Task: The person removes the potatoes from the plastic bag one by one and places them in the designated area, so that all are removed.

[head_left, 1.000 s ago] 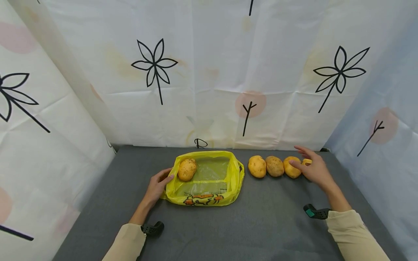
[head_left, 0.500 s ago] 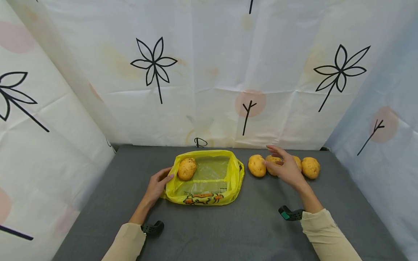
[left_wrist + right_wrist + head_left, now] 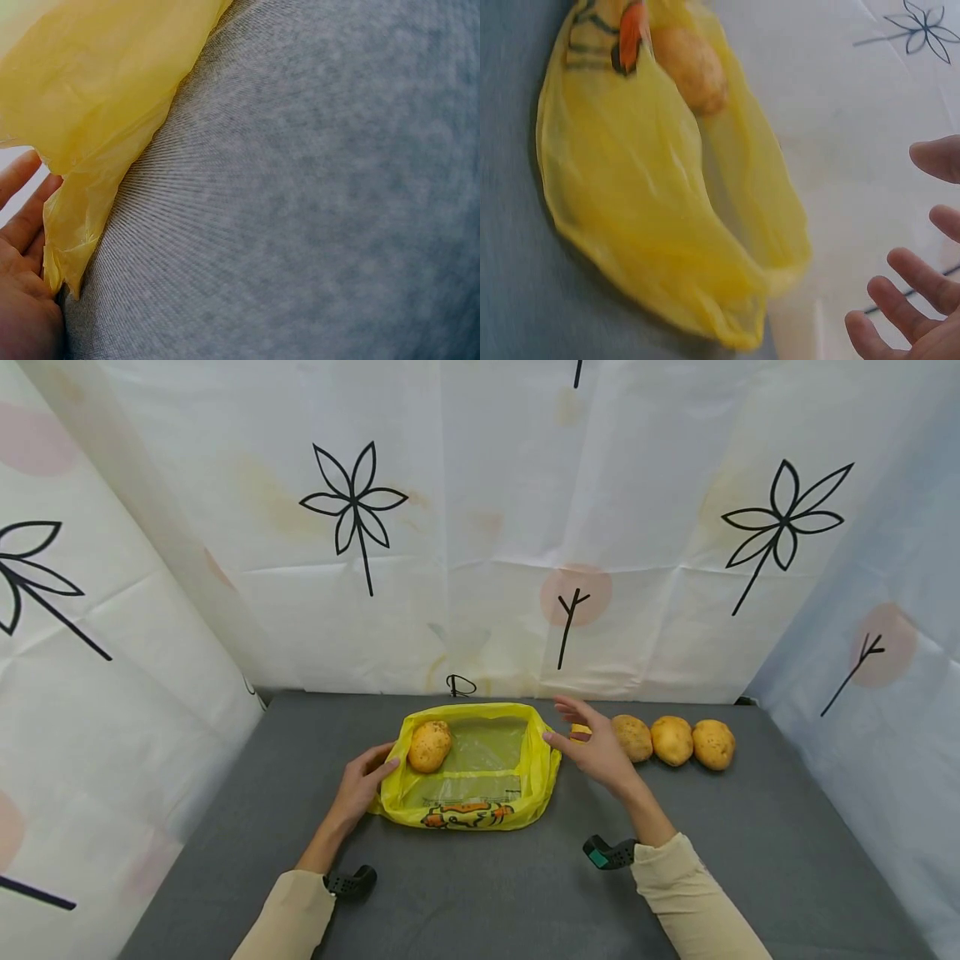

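A yellow plastic bag (image 3: 542, 781) lies with its mouth spread wide near the middle of the table, one potato (image 3: 430, 746) inside at its left end. At the bag's left rim, my left hand (image 3: 358, 787) holds the edge between thumb and fingers; in the left wrist view the yellow film (image 3: 90, 150) covers part of these fingers. My right hand (image 3: 600, 750) hovers by the bag's right end, fingers spread and holding nothing. It partly hides the nearest potato (image 3: 579, 732) of a row. In the right wrist view, the bag (image 3: 637, 195) is apart from the fingertips (image 3: 885, 292).
Right of the bag, the row continues with a brownish potato (image 3: 632, 737), a yellow potato (image 3: 672, 740) and an end potato (image 3: 713, 744). The grey table (image 3: 480, 893) meets white printed cloth (image 3: 480, 527) at the back and sides.
My right hand has swept left along the row, from the far right potato to the bag's right end, carrying nothing. The left hand, bag and potatoes have stayed put.
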`<state>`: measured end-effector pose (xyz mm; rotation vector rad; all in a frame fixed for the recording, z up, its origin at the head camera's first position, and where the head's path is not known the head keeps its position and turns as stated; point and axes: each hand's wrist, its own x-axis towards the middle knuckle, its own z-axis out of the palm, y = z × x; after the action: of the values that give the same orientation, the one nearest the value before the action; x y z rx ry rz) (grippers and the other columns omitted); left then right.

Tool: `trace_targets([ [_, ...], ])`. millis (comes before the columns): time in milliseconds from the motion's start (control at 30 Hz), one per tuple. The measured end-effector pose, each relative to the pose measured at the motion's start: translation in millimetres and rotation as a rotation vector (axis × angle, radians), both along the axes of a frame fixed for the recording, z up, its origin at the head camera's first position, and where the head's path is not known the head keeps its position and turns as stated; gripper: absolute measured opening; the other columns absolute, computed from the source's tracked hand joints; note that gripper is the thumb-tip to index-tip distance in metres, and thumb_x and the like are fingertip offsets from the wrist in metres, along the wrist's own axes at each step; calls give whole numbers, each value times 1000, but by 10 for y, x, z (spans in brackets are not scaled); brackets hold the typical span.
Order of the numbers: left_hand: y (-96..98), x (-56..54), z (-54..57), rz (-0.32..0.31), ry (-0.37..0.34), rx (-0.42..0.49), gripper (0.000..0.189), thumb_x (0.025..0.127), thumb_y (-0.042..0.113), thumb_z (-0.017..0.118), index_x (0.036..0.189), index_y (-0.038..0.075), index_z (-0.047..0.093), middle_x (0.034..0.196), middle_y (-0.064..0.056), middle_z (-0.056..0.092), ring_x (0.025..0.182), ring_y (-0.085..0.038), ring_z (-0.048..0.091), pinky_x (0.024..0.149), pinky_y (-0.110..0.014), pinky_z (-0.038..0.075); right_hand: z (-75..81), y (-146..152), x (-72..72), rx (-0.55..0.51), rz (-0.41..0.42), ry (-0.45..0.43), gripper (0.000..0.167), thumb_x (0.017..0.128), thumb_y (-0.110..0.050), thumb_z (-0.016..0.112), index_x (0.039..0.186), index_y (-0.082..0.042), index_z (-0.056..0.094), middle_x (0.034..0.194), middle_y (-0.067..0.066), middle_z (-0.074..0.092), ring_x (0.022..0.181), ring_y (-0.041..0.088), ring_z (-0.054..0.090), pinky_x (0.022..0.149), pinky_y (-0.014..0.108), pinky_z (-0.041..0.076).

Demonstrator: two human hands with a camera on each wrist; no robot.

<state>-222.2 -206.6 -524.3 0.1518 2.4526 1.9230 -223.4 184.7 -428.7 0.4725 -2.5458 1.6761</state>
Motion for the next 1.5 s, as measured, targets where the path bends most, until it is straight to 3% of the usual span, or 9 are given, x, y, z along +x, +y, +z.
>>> trace_targets([
  [100,4,-10,-9,4,-6,5,46,107,18,55,148,-3,49,146,-23,51,129,-34,51,93,-20,46,-12,-129,-16,-35,23,-13,60,96,-18,73,150,-7,48,148,23,47,133,44,44,106,65,35],
  [300,6,-15,-18,10,-6,9,46,106,22,58,147,2,52,145,-18,54,123,-20,54,93,-20,46,-18,-356,-40,-86,55,-19,61,96,-16,73,150,-6,48,147,22,48,133,44,45,106,63,36],
  [633,-7,-4,-38,-2,8,17,46,105,22,60,146,2,53,145,-18,54,126,-24,53,93,-19,46,-82,-707,-50,-99,111,5,62,92,-12,76,149,-4,50,144,19,51,129,40,49,104,63,39],
  [867,-15,10,-16,8,16,-7,48,104,29,61,145,3,54,141,-18,56,116,-17,58,89,-22,49,-186,-957,-124,-128,137,-60,60,92,-13,77,147,-10,53,145,16,50,130,38,48,106,62,38],
  [1367,-11,0,-15,4,15,0,48,105,28,60,146,3,54,143,-18,55,123,-22,55,92,-19,46,-429,-1430,-240,-109,102,-181,62,92,-18,78,147,-5,52,148,25,45,128,47,49,96,55,49],
  [1500,35,72,156,-6,-8,1,47,105,21,59,146,-1,52,144,-21,54,119,-16,55,92,-19,46,-499,-1529,-278,-105,67,-217,63,92,-21,79,148,-9,52,148,24,45,128,43,51,97,54,49],
])
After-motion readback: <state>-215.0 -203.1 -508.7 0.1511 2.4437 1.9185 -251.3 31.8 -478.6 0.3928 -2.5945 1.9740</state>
